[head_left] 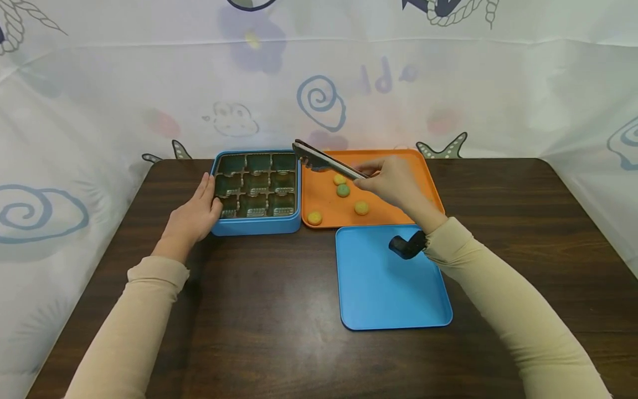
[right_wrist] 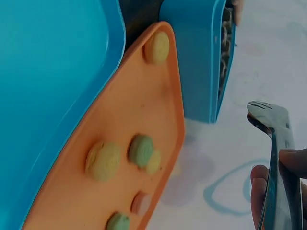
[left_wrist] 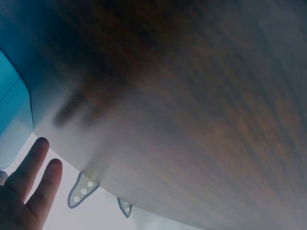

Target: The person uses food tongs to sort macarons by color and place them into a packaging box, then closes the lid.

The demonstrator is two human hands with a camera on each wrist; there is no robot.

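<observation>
My left hand [head_left: 191,216] rests along the left side of a blue box [head_left: 256,225], its fingers fairly straight. Inside the box is a clear-and-dark insert [head_left: 256,194] divided into several square compartments. My right hand [head_left: 391,180] grips metal tongs [head_left: 329,160] between thumb and fingers. The tongs' tips reach over the box's right rim, and in the right wrist view nothing shows between them. Below them lies an orange tray [head_left: 329,213] with several macarons, among them a yellow macaron [head_left: 361,208], a green macaron [head_left: 343,190] and a pink macaron [right_wrist: 140,203].
A flat blue tray [head_left: 379,299] lies in front of the orange one, under my right wrist. Everything stands on a dark wooden table [head_left: 259,310]. Behind its far edge hangs a white patterned cloth [head_left: 319,61]. The box's right wall stands up beside the orange tray.
</observation>
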